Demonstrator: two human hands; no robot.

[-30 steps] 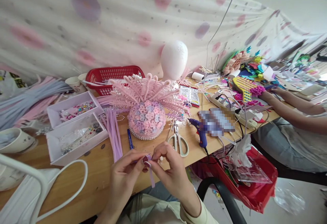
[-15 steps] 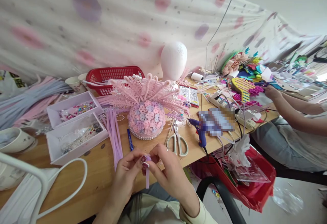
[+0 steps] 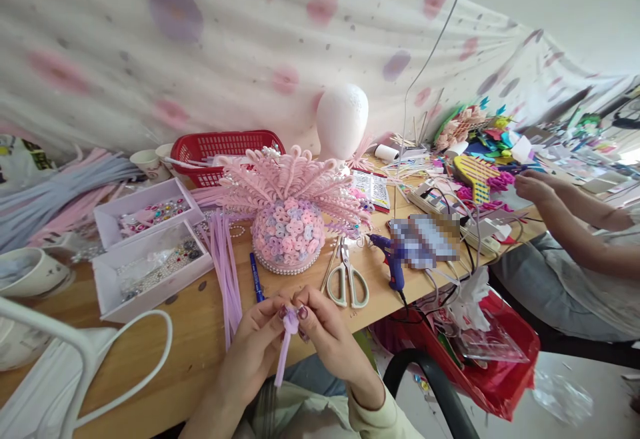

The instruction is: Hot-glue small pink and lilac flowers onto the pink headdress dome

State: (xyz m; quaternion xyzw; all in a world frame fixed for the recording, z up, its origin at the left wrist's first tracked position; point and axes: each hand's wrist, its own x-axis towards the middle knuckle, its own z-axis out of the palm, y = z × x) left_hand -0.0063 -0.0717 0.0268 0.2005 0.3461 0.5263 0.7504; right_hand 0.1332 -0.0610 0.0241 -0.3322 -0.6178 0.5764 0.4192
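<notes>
Between my two hands is a lilac pipe cleaner [image 3: 283, 352], bunched into a small loop at the top with its tail hanging down. My left hand [image 3: 253, 345] pinches it from the left, and my right hand [image 3: 330, 335] pinches it from the right, the thumbs close together. Just beyond them stands a dome-shaped headpiece [image 3: 289, 233], covered in pink and lilac fuzzy flowers, with a pearl rim and a fan of pink plumes. Scissors [image 3: 346, 277] lie beyond my right hand. A blue pen [image 3: 256, 277] and a bundle of lilac pipe cleaners [image 3: 225, 272] lie beyond my left.
White boxes of beads [image 3: 150, 272] sit at the left, near a white tubular frame [image 3: 87, 352]. A red basket [image 3: 227, 142] and foam head [image 3: 342, 122] stand behind. Right are a blue glue gun [image 3: 393, 262], power strips [image 3: 435, 202], a red bin [image 3: 500, 372] and a co-worker's arms [image 3: 565, 205].
My hands have turned the pipe cleaner, so its lilac loop now shows between both thumbs and its tail hangs further left. The co-worker's hand has shifted slightly.
</notes>
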